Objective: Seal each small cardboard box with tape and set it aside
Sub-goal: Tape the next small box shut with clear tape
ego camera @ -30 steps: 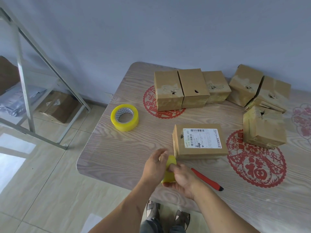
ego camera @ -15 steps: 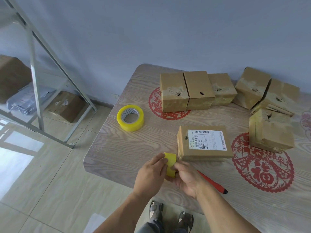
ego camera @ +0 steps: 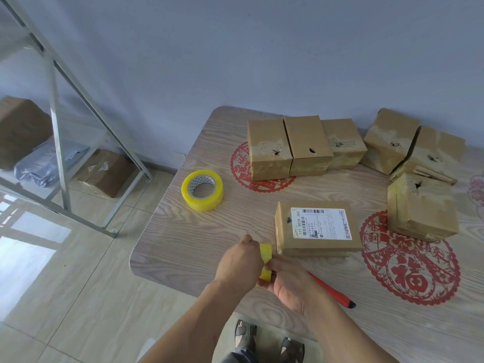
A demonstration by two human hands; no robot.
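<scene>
A small yellow tape roll (ego camera: 265,260) stands on edge between my two hands near the table's front edge. My left hand (ego camera: 239,263) grips its left side and my right hand (ego camera: 288,280) holds its right side with the fingertips. Just beyond the roll lies a flat cardboard box (ego camera: 318,229) with a white shipping label on top. A larger yellow tape roll (ego camera: 202,189) lies flat to the left. Several taped cardboard boxes (ego camera: 306,146) stand in a row at the back, and another box (ego camera: 421,206) sits to the right.
A red pen-like cutter (ego camera: 331,289) lies on the wooden table (ego camera: 183,244) behind my right wrist. Red paper-cut decals mark the tabletop. A metal shelf frame (ego camera: 60,142) with boxes stands on the tiled floor to the left. The wall is close behind.
My hands with the small roll have shifted slightly toward the labelled box, and the roll has turned more upright between them. The view has drifted a little; boxes stay put.
</scene>
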